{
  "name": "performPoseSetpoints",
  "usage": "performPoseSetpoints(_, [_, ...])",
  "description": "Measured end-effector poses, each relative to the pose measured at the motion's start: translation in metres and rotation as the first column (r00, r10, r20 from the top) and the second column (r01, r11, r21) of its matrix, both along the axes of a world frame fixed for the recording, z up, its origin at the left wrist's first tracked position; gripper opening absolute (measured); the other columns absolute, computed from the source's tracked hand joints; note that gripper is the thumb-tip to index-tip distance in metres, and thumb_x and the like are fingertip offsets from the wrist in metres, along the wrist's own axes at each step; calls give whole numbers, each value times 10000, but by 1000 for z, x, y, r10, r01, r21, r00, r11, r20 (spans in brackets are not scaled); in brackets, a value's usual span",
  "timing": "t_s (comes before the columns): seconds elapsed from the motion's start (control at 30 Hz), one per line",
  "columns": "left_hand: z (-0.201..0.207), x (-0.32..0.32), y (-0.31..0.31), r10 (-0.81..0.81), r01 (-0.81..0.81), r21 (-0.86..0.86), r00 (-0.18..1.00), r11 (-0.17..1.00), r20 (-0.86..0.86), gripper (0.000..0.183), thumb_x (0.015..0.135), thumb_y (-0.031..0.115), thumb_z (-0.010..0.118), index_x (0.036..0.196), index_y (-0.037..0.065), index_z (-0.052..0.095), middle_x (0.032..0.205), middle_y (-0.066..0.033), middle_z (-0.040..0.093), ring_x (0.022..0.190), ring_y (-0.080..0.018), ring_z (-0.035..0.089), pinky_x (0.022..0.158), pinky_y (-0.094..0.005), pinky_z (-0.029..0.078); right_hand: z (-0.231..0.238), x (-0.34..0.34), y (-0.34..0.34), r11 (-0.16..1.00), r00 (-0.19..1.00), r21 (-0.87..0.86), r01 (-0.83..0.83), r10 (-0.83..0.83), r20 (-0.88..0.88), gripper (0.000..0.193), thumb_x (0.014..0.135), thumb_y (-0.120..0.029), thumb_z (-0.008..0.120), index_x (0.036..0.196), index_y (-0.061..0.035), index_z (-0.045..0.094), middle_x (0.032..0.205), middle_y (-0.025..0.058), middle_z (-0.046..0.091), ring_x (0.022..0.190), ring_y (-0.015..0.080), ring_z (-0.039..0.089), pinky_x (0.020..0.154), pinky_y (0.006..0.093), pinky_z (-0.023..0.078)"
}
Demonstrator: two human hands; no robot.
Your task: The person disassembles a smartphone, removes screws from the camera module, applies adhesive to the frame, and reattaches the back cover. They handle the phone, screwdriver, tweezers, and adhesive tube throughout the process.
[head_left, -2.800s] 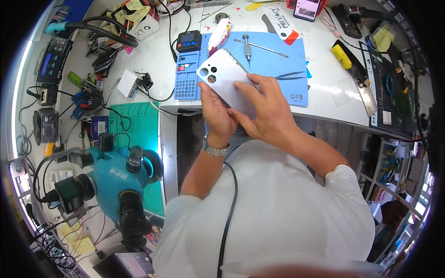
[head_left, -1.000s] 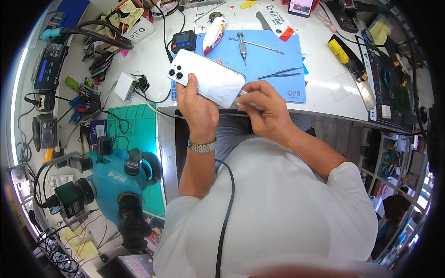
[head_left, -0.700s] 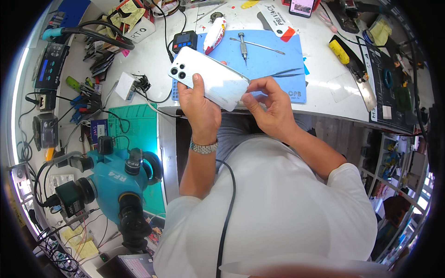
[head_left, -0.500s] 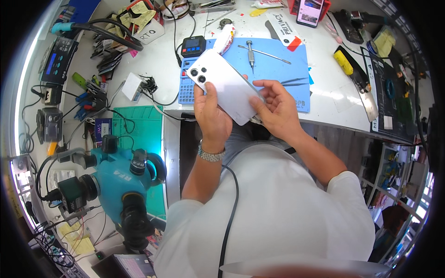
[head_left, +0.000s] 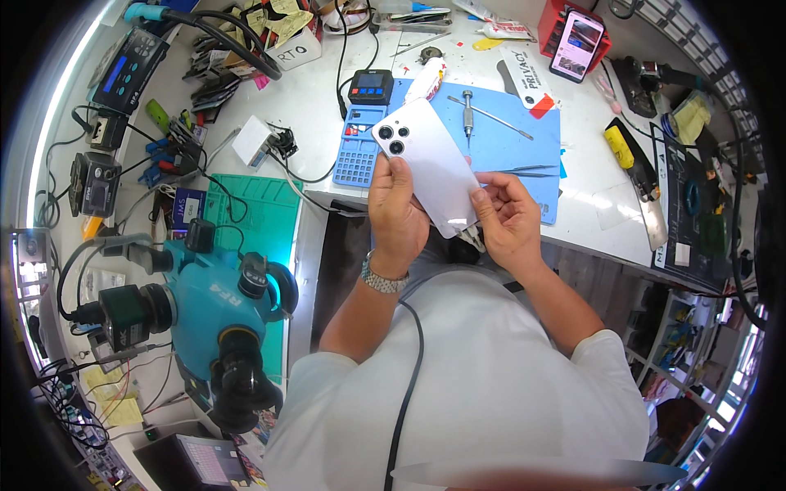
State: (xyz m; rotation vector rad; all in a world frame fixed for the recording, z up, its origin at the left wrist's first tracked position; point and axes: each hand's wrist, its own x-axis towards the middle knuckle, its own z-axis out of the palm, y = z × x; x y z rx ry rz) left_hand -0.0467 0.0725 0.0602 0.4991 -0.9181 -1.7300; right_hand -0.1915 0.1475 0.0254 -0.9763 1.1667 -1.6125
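A pale silver smartphone (head_left: 434, 168) is held tilted over the front edge of the bench, its back with three round camera lenses facing up. My left hand (head_left: 397, 204) grips its left long edge, the thumb on the back near the cameras. At the lower right edge, the thumb and fingers of my right hand (head_left: 508, 217) pinch the phone. Its screen side is hidden. Beyond it, a blue work mat (head_left: 499, 147) carries a screwdriver (head_left: 467, 114), a thin metal pry tool (head_left: 491, 116) and dark tweezers (head_left: 528, 171). A white tube (head_left: 426, 79) lies at the mat's far edge.
At left stands a teal microscope (head_left: 217, 286) beside a green mat (head_left: 246, 196). A small black device with a screen (head_left: 371, 87) sits by the mat's corner. Another phone (head_left: 577, 47) leans in a red holder (head_left: 553, 16). A yellow-handled knife (head_left: 620, 146) lies at right.
The view has shifted, so the bench appears farther right and slightly lower. Both hands still hold the phone, which sits a little nearer me. My right fingers have shifted slightly along its edge.
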Motion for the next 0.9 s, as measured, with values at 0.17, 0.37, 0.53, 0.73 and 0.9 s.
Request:
performPoseSetpoints(0.17, [-1, -1, 2, -20, 24, 45, 996, 999, -86, 352, 1144, 271, 381, 1370, 5, 416, 1285, -232, 629, 1162, -418, 687, 983, -503, 597, -3, 0, 2, 1000, 1000, -13, 16, -16, 12, 239, 1039, -72, 646, 1244, 45, 602, 1017, 91, 691, 899, 78, 648, 761, 204, 523])
performPoseSetpoints(0.37, [-10, 0, 2, 40, -40, -7, 999, 999, 26, 333, 1115, 208, 504, 1381, 9, 473, 1260, -176, 659, 1133, -319, 701, 968, -422, 596, 11, -3, 0, 999, 993, 31, 43, -39, -109, 270, 1003, -103, 708, 1213, 40, 616, 1054, 101, 705, 925, 114, 667, 820, 262, 544])
performPoseSetpoints(0.53, [-17, -4, 13, 39, -35, -43, 996, 998, 84, 323, 1106, 176, 539, 1381, 7, 537, 1267, -115, 671, 1070, -140, 681, 946, -314, 556, 32, -14, -25, 989, 975, -96, 115, -131, -182, 321, 984, -120, 731, 1243, 45, 637, 1065, 100, 707, 986, 123, 661, 872, 283, 542])
performPoseSetpoints(0.73, [-11, -11, 23, -25, 37, -64, 985, 997, 170, 294, 1111, 192, 535, 1342, 10, 530, 1184, -60, 676, 1022, -70, 644, 894, -247, 535, 51, -23, -45, 998, 996, -64, -4, -2, -84, 260, 978, -132, 743, 1153, 55, 698, 1002, 68, 720, 884, 81, 643, 814, 250, 546])
performPoseSetpoints(0.9, [-9, -10, 23, -80, 95, -54, 968, 994, 238, 297, 1076, 150, 604, 1315, -22, 566, 1185, -94, 706, 1021, -97, 677, 895, -253, 547, 56, -29, -48, 999, 996, -32, 34, -36, -75, 244, 981, -131, 740, 1118, 68, 706, 945, 63, 732, 827, 71, 645, 764, 237, 544])
